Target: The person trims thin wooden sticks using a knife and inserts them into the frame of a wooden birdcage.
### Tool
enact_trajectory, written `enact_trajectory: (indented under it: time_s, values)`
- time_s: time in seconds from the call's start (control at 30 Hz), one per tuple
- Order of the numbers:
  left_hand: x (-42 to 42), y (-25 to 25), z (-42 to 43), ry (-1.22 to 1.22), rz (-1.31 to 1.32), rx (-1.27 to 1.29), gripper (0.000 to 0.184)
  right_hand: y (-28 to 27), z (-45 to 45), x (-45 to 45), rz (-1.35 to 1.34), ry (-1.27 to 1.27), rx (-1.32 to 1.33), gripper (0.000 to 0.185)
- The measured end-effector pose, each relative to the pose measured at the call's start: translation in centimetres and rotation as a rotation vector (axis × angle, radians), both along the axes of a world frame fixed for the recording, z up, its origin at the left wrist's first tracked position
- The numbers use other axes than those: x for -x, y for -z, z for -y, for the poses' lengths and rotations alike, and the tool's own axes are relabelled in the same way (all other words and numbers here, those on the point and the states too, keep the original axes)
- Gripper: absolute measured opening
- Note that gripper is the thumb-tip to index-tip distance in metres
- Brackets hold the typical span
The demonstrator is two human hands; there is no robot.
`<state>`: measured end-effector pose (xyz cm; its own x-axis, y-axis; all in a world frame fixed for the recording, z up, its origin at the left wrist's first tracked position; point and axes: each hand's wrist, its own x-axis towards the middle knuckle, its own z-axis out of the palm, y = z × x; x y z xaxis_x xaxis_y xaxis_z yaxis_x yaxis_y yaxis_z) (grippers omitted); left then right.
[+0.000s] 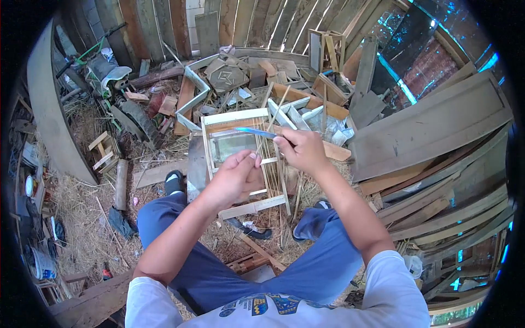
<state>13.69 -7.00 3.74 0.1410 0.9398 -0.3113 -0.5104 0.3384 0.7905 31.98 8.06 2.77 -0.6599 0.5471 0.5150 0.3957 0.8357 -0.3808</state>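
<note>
With blue trousers (pixel 219 262) spread at the bottom edge, a clear plastic container (pixel 414 266) sits just beyond the right sleeve, contents too small to tell; a white-and-blue tub (pixel 45 264) is at far left, inside not readable. Knife (pixel 257 131) is up in front of the chest, above the floor, blade tip pointing left, long axis nearly level across the view. Thin strip (pixel 281 104) runs up and away, leaning right, crossing the blade; can't tell if they touch. Left hand (pixel 238 170) is closed, thumb and fingers pinching the strip's near end. Right hand (pixel 304 151) is wrapped around the knife handle, thumb laid along it. Below and past them, a pale wooden frame (pixel 254 208) lies between the feet, more thin strips (pixel 269 177) lengthwise along its right side. Farther: jumbled wood offcuts (pixel 227 76), big panel (pixel 432 128) leaning at right, plank wall (pixel 229 27) at back.
</note>
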Motion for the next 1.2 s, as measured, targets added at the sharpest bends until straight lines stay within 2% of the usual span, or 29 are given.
enact_trajectory:
  time_s: [0.07,0.13,0.2,0.27,0.3,0.4,0.43,0.47,0.53,0.67,0.7,0.8,0.83,0.87,0.93,0.97,1.0,1.07,1.1,1.17,1.2]
  values:
    - [0.1,0.4,-0.2,0.006,-0.004,-0.036,0.02,0.0,1.1,0.2,-0.058,0.01,0.013,0.035]
    - [0.0,0.3,0.1,0.028,-0.042,-0.007,0.02,0.2,2.6,-0.1,0.069,-0.117,-0.085,0.034]
    - [-0.2,0.3,0.3,0.013,-0.014,0.007,0.019,-0.4,1.3,-0.4,0.07,-0.12,-0.07,0.034]
    - [-0.2,0.4,0.0,-0.038,0.016,-0.045,0.019,-0.9,-0.3,-0.4,0.03,0.049,-0.002,0.034]
    - [-0.3,0.2,0.2,-0.034,0.017,-0.049,0.019,-0.9,0.2,-0.6,0.031,0.054,-0.007,0.034]
    - [-0.3,-0.7,0.7,0.041,-0.061,0.009,0.02,-0.3,2.7,-0.6,0.081,-0.128,-0.09,0.031]
    - [-0.4,-0.8,0.7,0.024,-0.027,-0.022,0.021,-0.5,1.5,-0.1,-0.073,-0.144,-0.085,0.03]
    - [-0.4,-0.8,0.8,0.008,0.008,-0.052,0.021,-0.7,1.0,0.0,-0.076,-0.138,-0.077,0.03]
    - [-0.5,-0.4,0.6,-0.01,-0.013,-0.06,0.021,-1.9,0.5,-0.1,0.066,0.13,0.183,0.026]
    - [-0.6,-0.4,1.0,0.019,-0.058,0.012,0.021,-1.5,1.6,-0.8,0.045,-0.029,-0.047,0.022]
    - [-0.6,-0.5,1.1,0.023,-0.029,0.016,0.021,-0.1,-0.6,-0.9,-0.066,0.148,0.148,0.022]
    - [-0.7,-0.7,1.5,0.059,-0.026,-0.014,0.02,-0.8,-1.8,-2.4,0.051,0.251,0.092,0.021]
    - [-0.8,-0.6,1.6,0.084,-0.045,-0.024,0.02,-0.9,-0.3,-2.6,0.093,0.119,0.045,0.023]
    - [-0.8,-0.6,1.5,0.082,-0.048,-0.024,0.02,-0.5,-0.6,-2.6,0.091,0.118,0.044,0.023]
    - [-0.9,-0.5,1.4,0.036,-0.097,0.019,0.021,0.9,-1.2,-2.6,0.05,0.129,-0.051,0.026]
    - [-0.5,0.0,1.1,0.045,-0.054,0.044,0.022,0.7,-3.3,-2.4,0.025,0.378,0.158,0.031]
    - [-0.7,0.0,1.3,0.05,-0.056,0.047,0.022,0.5,-4.6,-3.0,0.023,0.382,0.161,0.031]
    - [-0.9,-0.1,1.2,0.025,-0.046,-0.016,0.021,-0.1,-6.8,-4.2,-0.24,0.432,0.262,0.035]
    - [-0.9,0.1,1.1,0.01,0.071,-0.025,0.018,0.4,-6.6,-4.2,-0.24,0.423,0.261,0.035]
    - [-0.5,0.0,0.9,-0.015,0.078,0.012,0.018,2.1,-4.6,-4.6,-0.412,0.324,0.351,0.035]
    - [-0.3,0.0,0.7,-0.028,0.086,0.048,0.017,2.1,-3.6,-4.6,-0.408,0.322,0.355,0.035]
